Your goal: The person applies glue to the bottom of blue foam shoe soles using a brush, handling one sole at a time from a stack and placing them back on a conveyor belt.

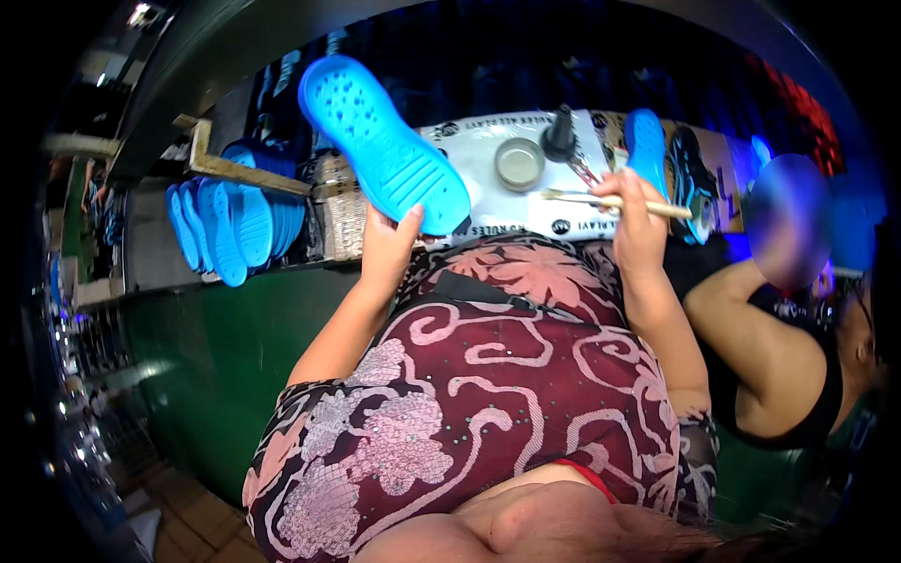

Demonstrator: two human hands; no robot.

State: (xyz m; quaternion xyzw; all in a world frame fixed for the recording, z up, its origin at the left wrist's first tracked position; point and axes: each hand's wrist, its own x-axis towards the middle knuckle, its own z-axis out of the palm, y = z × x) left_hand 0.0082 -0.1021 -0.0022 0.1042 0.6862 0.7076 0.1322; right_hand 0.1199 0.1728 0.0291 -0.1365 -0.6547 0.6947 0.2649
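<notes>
My left hand (387, 246) is clamping the near end of a blue shoe sole (383, 141), thumb on its upper face, holding it left of a round cup (520, 185). My right hand (640, 223) is gripping a wooden-handled brush (603, 200), its bristles pointing left, near that cup, while more blue soles (230, 220) are standing stacked at my left.

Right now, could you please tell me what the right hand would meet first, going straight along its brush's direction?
The brush would probably meet the blue sole in the left hand first; depth is unclear, so it may graze the round container beforehand.
</notes>
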